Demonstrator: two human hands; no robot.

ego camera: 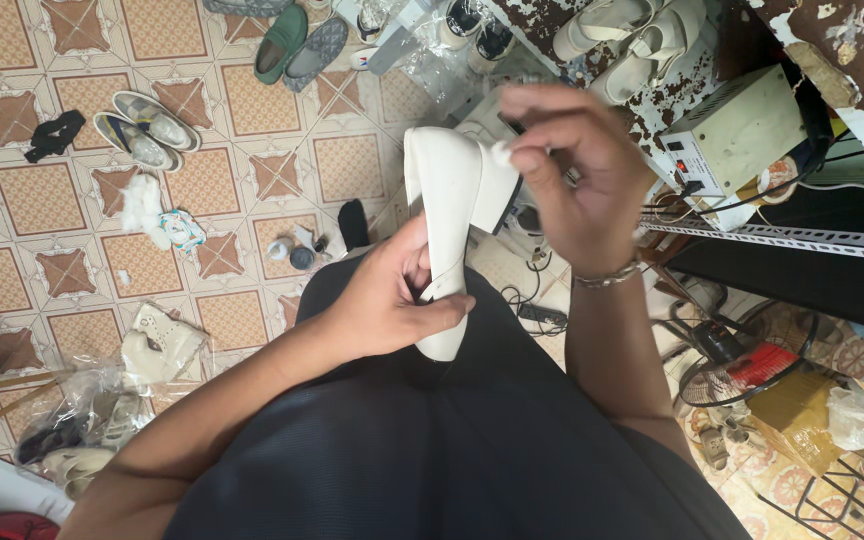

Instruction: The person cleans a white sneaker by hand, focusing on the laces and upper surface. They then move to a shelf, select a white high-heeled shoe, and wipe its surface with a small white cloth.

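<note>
A white heeled shoe [449, 205] is held upright over my dark-clothed lap [422, 440], sole side toward me. My left hand [389, 300] grips its lower, toe end, thumb across the front. My right hand [572, 180], with a bracelet on the wrist, is at the shoe's upper heel end and pinches a small white wad [501, 155] against it with the fingertips.
Patterned floor tiles [22, 190] carry scattered shoes: a grey pair [144, 128], a green shoe [282, 42], white shoes in plastic [157, 345]. A white box device [737, 130] and white shoes [632, 40] sit on a flaking bench at right. A fan [742, 360] stands lower right.
</note>
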